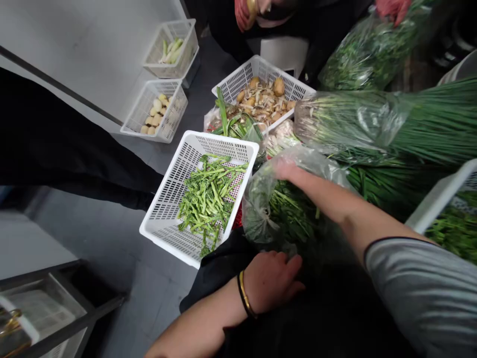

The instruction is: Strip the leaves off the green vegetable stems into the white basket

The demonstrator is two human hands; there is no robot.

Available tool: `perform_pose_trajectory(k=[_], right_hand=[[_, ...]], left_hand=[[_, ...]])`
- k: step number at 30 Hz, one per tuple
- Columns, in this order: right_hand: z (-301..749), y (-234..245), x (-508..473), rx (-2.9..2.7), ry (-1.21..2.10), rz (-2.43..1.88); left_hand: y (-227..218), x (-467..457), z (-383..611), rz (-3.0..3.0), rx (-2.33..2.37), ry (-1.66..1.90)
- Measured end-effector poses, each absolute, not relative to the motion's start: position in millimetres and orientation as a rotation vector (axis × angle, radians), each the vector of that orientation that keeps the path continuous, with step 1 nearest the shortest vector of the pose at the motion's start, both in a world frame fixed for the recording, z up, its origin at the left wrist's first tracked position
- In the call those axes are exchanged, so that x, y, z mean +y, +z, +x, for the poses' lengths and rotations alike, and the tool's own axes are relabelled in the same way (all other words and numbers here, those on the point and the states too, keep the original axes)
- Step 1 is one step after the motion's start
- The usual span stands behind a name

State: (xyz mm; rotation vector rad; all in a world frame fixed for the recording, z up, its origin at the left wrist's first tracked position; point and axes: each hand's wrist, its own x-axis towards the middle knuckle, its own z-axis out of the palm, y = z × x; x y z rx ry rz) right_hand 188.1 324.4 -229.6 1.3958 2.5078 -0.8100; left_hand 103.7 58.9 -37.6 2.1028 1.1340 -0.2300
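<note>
My right hand (286, 167) reaches into the mouth of a clear plastic bag (257, 199) of leafy green stalks (292, 209). Its fingers are blurred and covered by the plastic, so their grip cannot be made out. My left hand (274, 279), with a gold bracelet and a dark band at the wrist, is over my dark lap just below the bag. Its fingers are loosely bent, with index and thumb apart and nothing visible between them. Left of the bag, a white slotted basket (167, 236) holds trimmed green stems (210, 194) and stands tilted in view.
Behind is another white basket (233, 82) with potatoes and peelings. Bagged long green onions (346, 119) lie to the right. Smaller baskets (177, 117) stand by the wall. A co-worker's gloved hand (395, 9) touches bagged greens (368, 54). A dark-clothed leg (74, 144) reaches in from the left.
</note>
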Motion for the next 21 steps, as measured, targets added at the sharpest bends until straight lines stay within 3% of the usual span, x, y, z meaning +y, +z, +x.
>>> perform_pose_trajectory(k=[5, 11, 21], right_hand=[[200, -248, 281, 2.638, -0.469, 1.325], [226, -255, 209, 2.676, -0.383, 1.000], [233, -230, 306, 2.648, -0.160, 1.281]], left_hand=[[-39, 61, 100, 2.128, 1.149, -0.239], [-41, 51, 100, 2.173, 1.224, -0.287], [-44, 58, 101, 2.110, 1.260, -0.307]])
